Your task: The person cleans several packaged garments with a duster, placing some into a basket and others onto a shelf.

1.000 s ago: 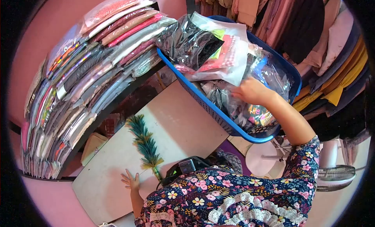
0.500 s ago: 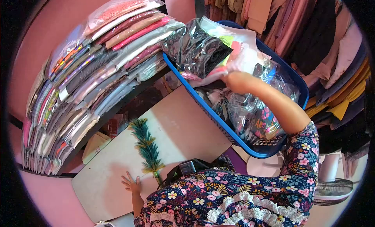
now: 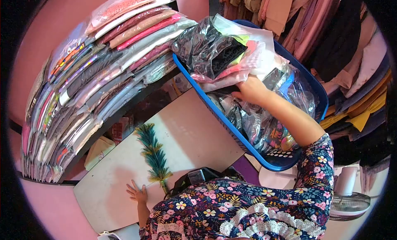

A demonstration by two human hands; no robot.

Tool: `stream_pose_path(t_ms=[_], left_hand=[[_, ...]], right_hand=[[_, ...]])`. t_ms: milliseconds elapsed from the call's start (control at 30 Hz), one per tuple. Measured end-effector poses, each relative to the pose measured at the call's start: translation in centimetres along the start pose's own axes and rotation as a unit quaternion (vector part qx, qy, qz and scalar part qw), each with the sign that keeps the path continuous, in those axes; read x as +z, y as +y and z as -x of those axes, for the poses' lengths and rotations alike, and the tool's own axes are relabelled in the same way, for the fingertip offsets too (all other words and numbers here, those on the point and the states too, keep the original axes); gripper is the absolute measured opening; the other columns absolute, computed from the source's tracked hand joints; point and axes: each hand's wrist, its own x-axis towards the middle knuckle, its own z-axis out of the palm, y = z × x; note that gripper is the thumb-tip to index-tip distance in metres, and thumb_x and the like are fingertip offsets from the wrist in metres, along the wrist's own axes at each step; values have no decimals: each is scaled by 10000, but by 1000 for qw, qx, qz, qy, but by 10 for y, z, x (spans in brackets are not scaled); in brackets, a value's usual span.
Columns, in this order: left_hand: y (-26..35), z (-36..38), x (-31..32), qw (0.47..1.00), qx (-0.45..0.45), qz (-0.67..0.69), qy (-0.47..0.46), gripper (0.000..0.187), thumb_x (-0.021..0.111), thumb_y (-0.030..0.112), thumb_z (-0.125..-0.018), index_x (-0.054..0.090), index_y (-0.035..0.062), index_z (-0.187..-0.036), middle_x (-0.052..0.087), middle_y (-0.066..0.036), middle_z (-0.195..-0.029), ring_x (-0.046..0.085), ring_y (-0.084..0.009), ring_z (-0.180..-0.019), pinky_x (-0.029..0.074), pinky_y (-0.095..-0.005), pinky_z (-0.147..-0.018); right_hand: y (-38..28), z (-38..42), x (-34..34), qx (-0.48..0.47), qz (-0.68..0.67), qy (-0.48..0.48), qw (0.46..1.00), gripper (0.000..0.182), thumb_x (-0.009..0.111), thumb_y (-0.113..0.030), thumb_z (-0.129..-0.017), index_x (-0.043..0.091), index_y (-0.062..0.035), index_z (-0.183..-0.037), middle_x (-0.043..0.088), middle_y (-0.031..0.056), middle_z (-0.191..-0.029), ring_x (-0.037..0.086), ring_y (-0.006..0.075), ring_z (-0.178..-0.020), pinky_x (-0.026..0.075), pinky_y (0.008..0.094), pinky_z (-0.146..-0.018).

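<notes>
At far left, a shelf (image 3: pixel 124 110) carries a slanting stack of bagged garments (image 3: pixel 95 66), each folded flat in clear plastic and overlapping the next. Below it lies a pale tabletop (image 3: pixel 186 132), on which a green feather duster (image 3: pixel 154 151) rests with its handle toward the person. The left hand (image 3: pixel 137 193) lies flat on the tabletop near the duster's handle, fingers spread, holding nothing. Just right of it, at the person's chest, sits a small black device (image 3: pixel 197 176) (its type cannot be told). Further right, a blue plastic basket (image 3: pixel 231 130) stands tilted against the shelf edge, filled with more clear-wrapped packets (image 3: pixel 264 124). A dark packet (image 3: pixel 211 52) and a pink-and-white packet (image 3: pixel 244 66) lie uppermost at the basket's far end. The right hand (image 3: pixel 251 90) reaches into the basket, its fingers tucked under the edge of the pink-and-white packet and touching it; whether they pinch it cannot be told. At far right hang clothes (image 3: pixel 351 62) in pink, black and yellow, with a fan (image 3: pixel 349 203) on the floor below.
</notes>
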Motion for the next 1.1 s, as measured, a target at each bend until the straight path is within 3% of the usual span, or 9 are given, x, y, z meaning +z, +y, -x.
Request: stream_pose_path(t_ms=[67, 133, 167, 300, 367, 667, 867, 900, 1100], left_hand=[[0, 0, -1, 1000, 5, -2, 4, 782, 503, 515, -861, 28, 353, -1461, -135, -87, -1526, -99, -427, -1374, 75, -689, -1011], [2, 1, -3, 1000, -1, -8, -2, 781, 502, 510, -863, 24, 355, -1460, -135, -81, -1527, -102, -420, -1376, 69, -686, -1014], [2, 1, -3, 1000, -1, -9, -1, 781, 502, 511, -863, 24, 355, -1460, -135, -81, -1527, -102, -420, -1376, 69, -686, -1014], [2, -1, 0, 1000, -15, -7, 0, 788, 512, 498, -861, 18, 360, -1459, -136, -75, -1528, -98, -414, -1379, 70, -684, -1015], [1, -2, -1, 1000, -15, -6, 4, 793, 518, 493, -859, 16, 361, -1459, -137, -74, -1528, -99, -414, -1379, 73, -684, -1014], [-9, -7, 13, 999, -6, 6, 40, 793, 550, 459, -842, 70, 344, -1462, -92, -86, -1533, -69, -422, -1379, 73, -699, -1002], [1, -3, 3, 999, -5, 29, 30, 785, 552, 474, -836, 99, 336, -1462, -81, -98, -1533, -66, -426, -1377, 65, -707, -998], [1, -2, 2, 999, 0, 30, 32, 785, 553, 478, -835, 102, 335, -1462, -80, -101, -1532, -64, -427, -1377, 65, -707, -997], [-1, -2, 6, 999, 5, 20, 38, 792, 550, 495, -833, 93, 342, -1462, -79, -108, -1531, -56, -428, -1377, 67, -705, -999]], right_hand=[[-12, -3, 12, -14, 46, 44, 998, 509, 712, -296, -672, 583, -45, -1096, 583, 178, -1086, 544, 349, -1033, 428, 432, -904], [-20, -7, 20, 54, 121, -38, 990, 571, 720, -346, -661, 567, -63, -1133, 566, 151, -1140, 519, 325, -1090, 418, 443, -907], [-20, -3, 18, -26, 160, 63, 985, 310, 655, -333, -710, 694, -74, -876, 644, 121, -976, 620, 252, -942, 501, 397, -758], [-9, -10, 41, -12, 121, 4, 993, 269, 614, -273, -736, 699, -86, -910, 634, 112, -1023, 592, 248, -1007, 494, 402, -779], [-10, -9, 40, -102, 289, 131, 943, 241, 587, -232, -751, 701, -94, -913, 643, 95, -1012, 609, 244, -977, 496, 412, -769], [1, -14, 27, -32, 233, 110, 966, 161, 574, -181, -740, 689, -108, -827, 652, 61, -966, 646, 229, -844, 514, 372, -695], [15, -1, -50, 22, 94, 47, 994, 138, 617, -176, -732, 674, -81, -813, 623, 166, -702, 633, 327, -747, 506, 432, -668], [10, 6, -70, 36, 64, 24, 997, 221, 652, -178, -735, 687, -123, -946, 650, 152, -842, 622, 344, -809, 491, 433, -714], [-9, 8, -57, 0, 32, -3, 999, 391, 548, -41, -655, 659, -88, -1027, 636, 217, -859, 612, 361, -849, 481, 423, -797]])
